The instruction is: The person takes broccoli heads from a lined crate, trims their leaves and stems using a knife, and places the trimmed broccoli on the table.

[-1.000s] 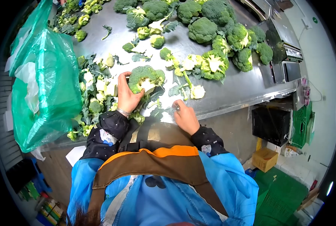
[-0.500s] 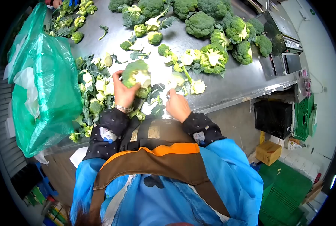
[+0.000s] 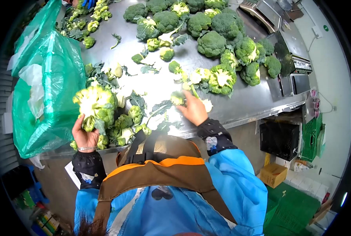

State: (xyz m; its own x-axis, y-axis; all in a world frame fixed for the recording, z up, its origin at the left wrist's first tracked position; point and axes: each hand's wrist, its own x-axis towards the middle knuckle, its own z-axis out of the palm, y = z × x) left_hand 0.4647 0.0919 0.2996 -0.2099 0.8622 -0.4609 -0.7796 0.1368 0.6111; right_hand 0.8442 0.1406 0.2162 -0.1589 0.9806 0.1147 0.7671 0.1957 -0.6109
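Observation:
My left hand (image 3: 86,135) is closed on a large broccoli head (image 3: 95,106), its cut pale side facing up, beside the green plastic bag (image 3: 63,94). Under and around it lies a pile of broccoli leaves and trimmed pieces (image 3: 124,122). My right hand (image 3: 194,109) is over the metal table, its fingers at a small broccoli piece (image 3: 178,98); whether it grips that piece or something else is hidden. Just beyond these fingers is a cut stem with leaves (image 3: 208,105).
Many whole broccoli heads (image 3: 211,43) lie at the back and right of the metal table (image 3: 250,102). Metal equipment (image 3: 297,63) stands at the right. At the top left, a blue-gloved hand (image 3: 90,3) is near more trimmings. A black crate (image 3: 279,139) sits below the table.
My left hand has moved left and towards me with a broccoli head, turned so its cut side shows. My right hand has shifted slightly right, its fingers now more spread.

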